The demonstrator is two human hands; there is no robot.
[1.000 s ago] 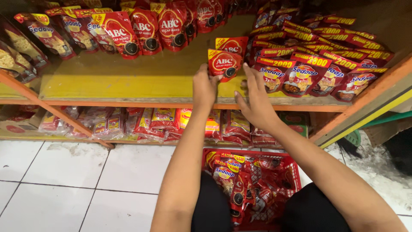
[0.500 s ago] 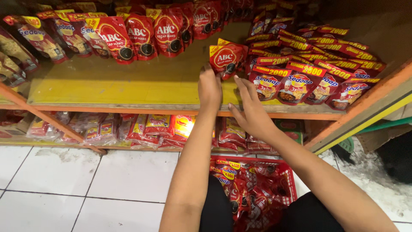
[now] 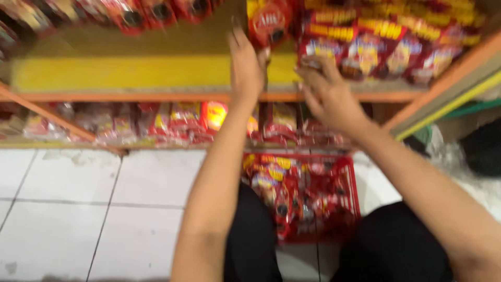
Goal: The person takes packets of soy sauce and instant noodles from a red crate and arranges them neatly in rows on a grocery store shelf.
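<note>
A person's left hand (image 3: 246, 65) reaches flat, fingers extended, against an upright red sauce pouch with a dark cap (image 3: 270, 22) on the yellow-lined wooden shelf (image 3: 130, 73); blur hides whether it grips the pouch. The right hand (image 3: 329, 94), fingers loosely spread and holding nothing, hovers just before a row of red-and-yellow foil sachets (image 3: 381, 49) at the shelf's right. Below, between the person's knees, a red plastic basket (image 3: 350, 183) of similar packets sits on the white tiled floor (image 3: 78, 198).
</note>
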